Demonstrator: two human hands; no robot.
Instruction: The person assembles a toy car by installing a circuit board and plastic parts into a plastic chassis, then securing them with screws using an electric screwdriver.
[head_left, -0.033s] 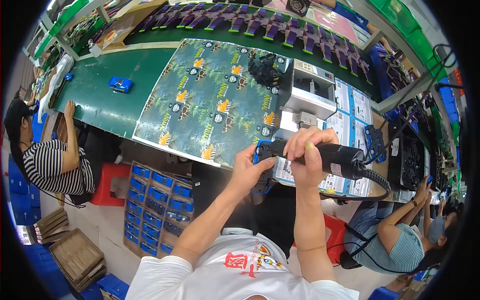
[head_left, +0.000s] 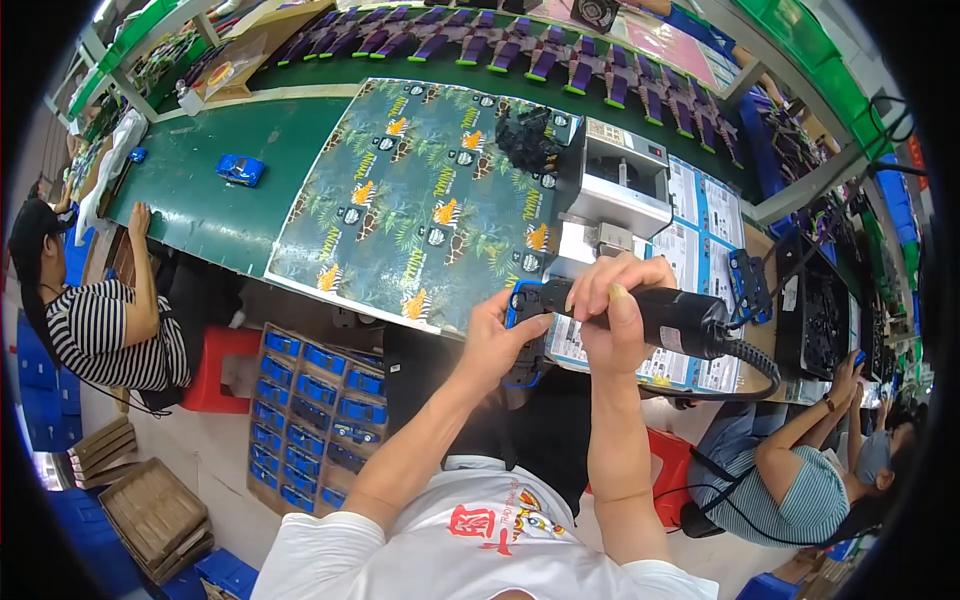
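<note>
My left hand [head_left: 492, 345] is closed around a blue-and-black toy car [head_left: 524, 372] near the bench's front edge, with the thumb on its black side. Wrapped about a black electric screwdriver [head_left: 682, 322], my right hand [head_left: 617, 312] holds the tool nearly level. Its front end points left and meets the toy car; my fingers hide the exact contact. A thick black cable [head_left: 757, 362] runs from the screwdriver's rear. Just beyond my hands stands a silver screw feeder [head_left: 622, 180], beside a heap of small black parts [head_left: 530, 138].
A patterned sheet [head_left: 400, 220] covers the bench. A blue toy car [head_left: 240, 169] rests on the green top at left; another blue-and-black piece [head_left: 750, 285] lies right. A divided carton [head_left: 318, 420] of blue cars is below. Co-workers sit left [head_left: 110, 330] and right [head_left: 800, 480].
</note>
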